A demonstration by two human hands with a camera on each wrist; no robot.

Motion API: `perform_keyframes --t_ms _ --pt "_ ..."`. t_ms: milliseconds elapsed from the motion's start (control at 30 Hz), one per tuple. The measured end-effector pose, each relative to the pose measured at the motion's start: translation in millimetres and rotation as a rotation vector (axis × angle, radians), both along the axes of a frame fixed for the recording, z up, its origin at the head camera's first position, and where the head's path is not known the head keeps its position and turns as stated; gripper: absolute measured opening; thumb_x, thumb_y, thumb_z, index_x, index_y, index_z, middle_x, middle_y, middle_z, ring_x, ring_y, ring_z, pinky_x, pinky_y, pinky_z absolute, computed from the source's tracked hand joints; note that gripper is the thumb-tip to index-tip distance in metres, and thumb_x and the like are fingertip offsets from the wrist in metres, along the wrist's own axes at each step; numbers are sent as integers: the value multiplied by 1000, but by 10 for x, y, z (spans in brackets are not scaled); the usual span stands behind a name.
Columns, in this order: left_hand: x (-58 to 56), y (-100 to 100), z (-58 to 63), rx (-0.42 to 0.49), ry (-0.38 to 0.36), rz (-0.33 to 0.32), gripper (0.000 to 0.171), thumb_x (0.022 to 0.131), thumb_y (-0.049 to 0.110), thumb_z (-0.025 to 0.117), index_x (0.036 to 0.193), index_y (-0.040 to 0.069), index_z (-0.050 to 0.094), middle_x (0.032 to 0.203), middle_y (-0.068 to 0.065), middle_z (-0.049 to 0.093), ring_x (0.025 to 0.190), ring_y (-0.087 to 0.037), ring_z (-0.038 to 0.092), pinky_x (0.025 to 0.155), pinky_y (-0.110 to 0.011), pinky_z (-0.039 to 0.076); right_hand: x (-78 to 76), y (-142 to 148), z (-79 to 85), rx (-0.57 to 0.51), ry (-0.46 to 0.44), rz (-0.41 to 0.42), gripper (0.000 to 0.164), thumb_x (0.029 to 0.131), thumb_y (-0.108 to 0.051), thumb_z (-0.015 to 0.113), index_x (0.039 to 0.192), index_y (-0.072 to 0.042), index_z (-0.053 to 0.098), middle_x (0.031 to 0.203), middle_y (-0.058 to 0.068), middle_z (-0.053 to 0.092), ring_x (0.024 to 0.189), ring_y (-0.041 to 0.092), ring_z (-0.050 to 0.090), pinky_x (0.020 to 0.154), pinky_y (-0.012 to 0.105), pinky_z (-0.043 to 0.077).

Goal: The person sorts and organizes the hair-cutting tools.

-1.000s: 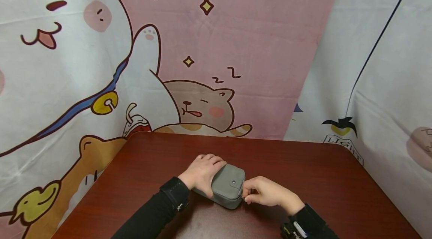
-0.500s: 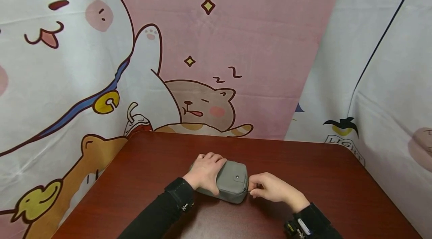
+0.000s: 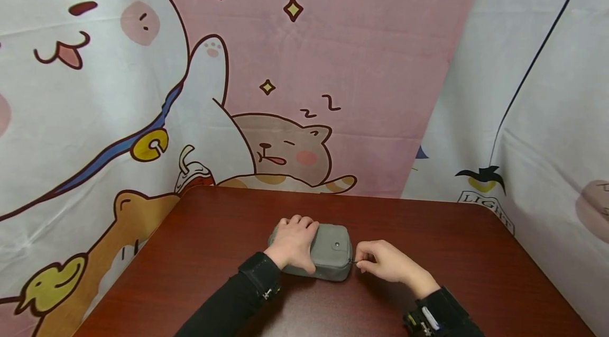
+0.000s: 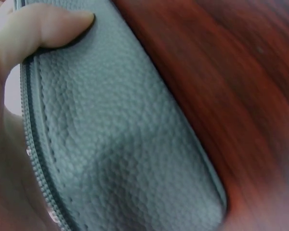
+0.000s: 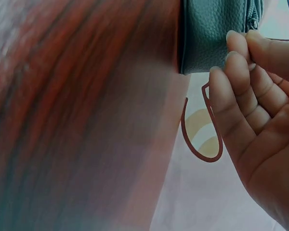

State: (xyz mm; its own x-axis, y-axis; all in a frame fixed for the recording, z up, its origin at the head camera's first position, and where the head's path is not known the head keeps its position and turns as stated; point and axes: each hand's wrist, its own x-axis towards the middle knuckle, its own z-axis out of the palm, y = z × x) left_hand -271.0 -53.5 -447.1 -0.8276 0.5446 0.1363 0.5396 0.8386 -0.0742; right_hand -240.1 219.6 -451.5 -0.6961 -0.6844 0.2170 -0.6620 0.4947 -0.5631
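A grey pebbled-leather zip pouch lies on the table, a small metal snap on its top. My left hand grips it from above at its left part, thumb pressed on the near side wall and fingers over the top. Along the upper edge runs the zipper in the left wrist view. At the pouch's right end, my right hand pinches the zipper pull between thumb and forefinger. The zipper slider shows just beside those fingertips in the right wrist view; the pull itself is mostly hidden.
The reddish-brown wooden table extends around the pouch, its far edge against a cartoon-printed cloth. A dark sleeve with a strap covers each wrist.
The pouch has slid a little right and away from me and turned slightly. Both hands have moved with it, the left still gripping it and the right still pinching the zipper pull.
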Motion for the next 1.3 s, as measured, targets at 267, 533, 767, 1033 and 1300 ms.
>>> perform_keyframes --t_ms 267,533,767,1033,1300 --pt "11 131 -4 45 7 89 97 52 60 85 132 12 58 122 -7 56 104 -27 47 79 -47 38 0 43 -15 -13 33 -149 18 93 -8 68 85 -21 60 73 -15 57 62 2 50 57 24 43" --pt "65 318 79 49 -48 247 101 50 64 85 128 5 58 109 -12 55 98 -31 47 76 -53 39 -39 25 -53 -23 90 -307 16 91 -7 68 86 -19 60 72 -13 54 59 2 44 55 25 40" --pt "75 409 86 30 -67 338 105 52 66 84 130 3 55 111 -15 53 103 -35 47 80 -59 39 -83 2 -92 -26 112 -383 17 91 -7 68 85 -20 59 73 -13 53 58 3 41 55 24 39" --pt "81 357 75 12 -78 309 117 53 71 82 142 2 48 126 -16 52 111 -34 45 85 -56 37 -121 8 -109 -19 108 -387 17 91 -7 68 85 -20 59 74 -12 54 60 3 43 56 25 40" --pt "114 41 186 122 -154 84 118 58 69 83 150 8 40 149 -18 39 130 -36 38 91 -53 34 -102 -1 -115 -17 83 -402 15 90 -7 69 86 -19 60 73 -12 54 57 4 43 54 24 39"
